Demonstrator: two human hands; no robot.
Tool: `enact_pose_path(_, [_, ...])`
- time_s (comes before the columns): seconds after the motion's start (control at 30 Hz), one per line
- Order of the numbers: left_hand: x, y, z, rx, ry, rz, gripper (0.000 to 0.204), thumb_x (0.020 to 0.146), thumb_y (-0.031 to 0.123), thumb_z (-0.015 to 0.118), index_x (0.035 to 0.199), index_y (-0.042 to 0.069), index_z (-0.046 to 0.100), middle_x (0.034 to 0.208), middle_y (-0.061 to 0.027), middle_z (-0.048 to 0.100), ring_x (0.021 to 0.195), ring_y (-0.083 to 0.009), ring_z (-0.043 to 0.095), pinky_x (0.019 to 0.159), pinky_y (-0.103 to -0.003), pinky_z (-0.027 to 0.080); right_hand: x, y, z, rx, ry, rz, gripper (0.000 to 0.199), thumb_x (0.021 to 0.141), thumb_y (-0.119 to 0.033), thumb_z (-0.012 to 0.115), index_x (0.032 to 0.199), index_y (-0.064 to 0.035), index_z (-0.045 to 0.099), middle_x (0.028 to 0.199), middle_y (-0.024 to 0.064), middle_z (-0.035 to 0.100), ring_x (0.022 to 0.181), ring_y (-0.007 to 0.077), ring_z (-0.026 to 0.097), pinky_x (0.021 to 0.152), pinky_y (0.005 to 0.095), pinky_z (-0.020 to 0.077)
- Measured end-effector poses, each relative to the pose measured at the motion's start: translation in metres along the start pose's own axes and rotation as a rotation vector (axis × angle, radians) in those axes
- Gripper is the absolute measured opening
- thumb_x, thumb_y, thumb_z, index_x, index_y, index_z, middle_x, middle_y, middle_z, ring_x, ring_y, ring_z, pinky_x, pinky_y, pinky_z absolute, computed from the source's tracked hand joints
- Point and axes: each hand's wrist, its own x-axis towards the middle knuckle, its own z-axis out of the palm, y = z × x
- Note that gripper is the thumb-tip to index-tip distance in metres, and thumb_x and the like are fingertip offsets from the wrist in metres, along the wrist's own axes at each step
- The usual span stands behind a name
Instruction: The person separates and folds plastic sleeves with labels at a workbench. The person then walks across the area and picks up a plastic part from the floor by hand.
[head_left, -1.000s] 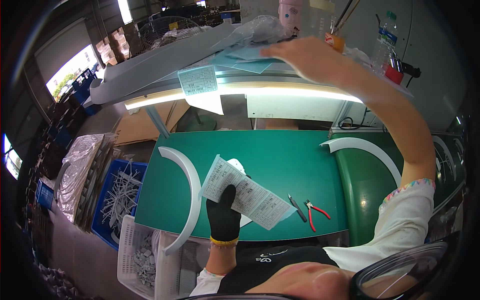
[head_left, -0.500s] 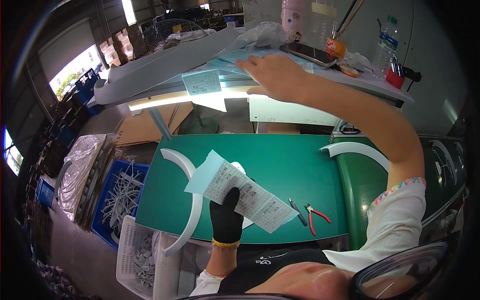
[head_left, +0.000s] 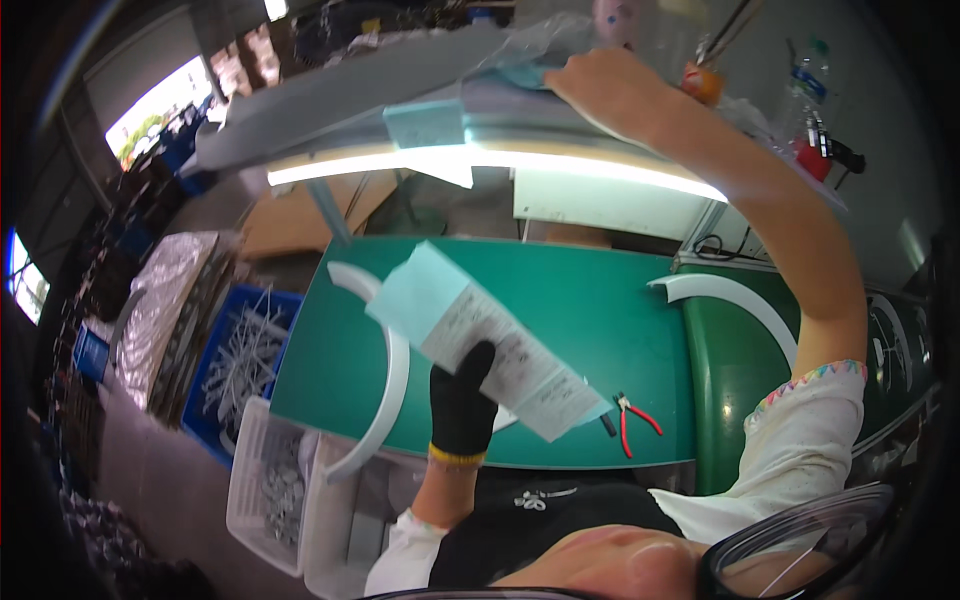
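Our right arm (head_left: 765, 205) has reached deeper over the shelf (head_left: 530, 125). Above the green table (head_left: 590, 300), our gloved left hand (head_left: 463, 410) pinches the label sheet (head_left: 525, 365), thumb atop, likely to steady it; whether our right hand (head_left: 605, 85) grips blue paper (head_left: 522, 77) is unclear.

the pale label strip (head_left: 520, 362) bears dark print (head_left: 550, 390), all too blurred to read.
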Motion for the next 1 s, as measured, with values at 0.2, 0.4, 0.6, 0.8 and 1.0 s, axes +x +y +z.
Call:
enact_pose_path(0.2, [0.008, 0.015, 0.009, 0.015, -0.059, 0.003, 0.032, 0.087, 0.003, 0.061, 0.118, -0.002, 0.052, 0.106, -0.0185, 0.062, 0.099, -0.0294, 0.063, 0.084, -0.04, 0.054, 0.022, -0.008, 0.009, -0.038, 0.091, -0.003, 0.012, 0.081, -0.01, 0.058, 0.085, -0.0029, 0.068, 0.076, 0.0168, 0.069, 0.07, 0.0269, 0.07, 0.059, 0.0392, 0.0543])
enact_pose_path(0.4, [0.008, 0.014, 0.007, -0.006, -0.048, -0.014, 0.031, 0.088, 0.003, 0.06, 0.118, -0.002, 0.053, 0.107, -0.0189, 0.062, 0.101, -0.0307, 0.063, 0.085, -0.041, 0.055, 0.045, -0.016, 0.023, -0.077, 0.064, 0.089, 0.016, 0.081, -0.011, 0.057, 0.088, -0.0019, 0.069, 0.079, 0.0188, 0.07, 0.07, 0.0306, 0.07, 0.062, 0.0441, 0.0549])
enact_pose_path(0.6, [0.004, 0.012, 0.011, -0.055, -0.055, 0.001, 0.031, 0.087, 0.002, 0.06, 0.118, -0.002, 0.054, 0.105, -0.018, 0.064, 0.098, -0.0312, 0.065, 0.084, -0.04, 0.056, 0.03, 0.013, -0.015, 0.401, -0.179, 0.132, 0.043, 0.092, -0.037, 0.052, 0.102, 0.0021, 0.067, 0.089, 0.0207, 0.069, 0.088, 0.0376, 0.066, 0.079, 0.0449, 0.0522])
enact_pose_path(0.8, [0.001, 0.011, 0.009, -0.013, 0.004, 0.037, 0.035, 0.087, 0.001, 0.059, 0.121, -0.004, 0.051, 0.107, -0.0197, 0.063, 0.1, -0.0341, 0.064, 0.086, -0.044, 0.054, -0.001, 0.09, -0.031, 0.36, -0.233, 0.357, 0.054, 0.085, -0.052, 0.057, 0.092, -0.0006, 0.071, 0.091, 0.0217, 0.069, 0.086, 0.0328, 0.066, 0.079, 0.04, 0.0515])
enact_pose_path(1.0, [0.0, 0.013, 0.02, -0.027, -0.068, 0.019, 0.035, 0.088, 0.002, 0.058, 0.121, -0.003, 0.049, 0.105, -0.0183, 0.062, 0.1, -0.033, 0.063, 0.085, -0.044, 0.054, -0.028, 0.107, 0.024, 0.405, -0.444, 0.444, 0.07, 0.077, -0.041, 0.07, 0.13, -0.0007, 0.05, 0.124, 0.021, 0.057, 0.114, 0.0326, 0.057, 0.094, 0.0408, 0.0474])
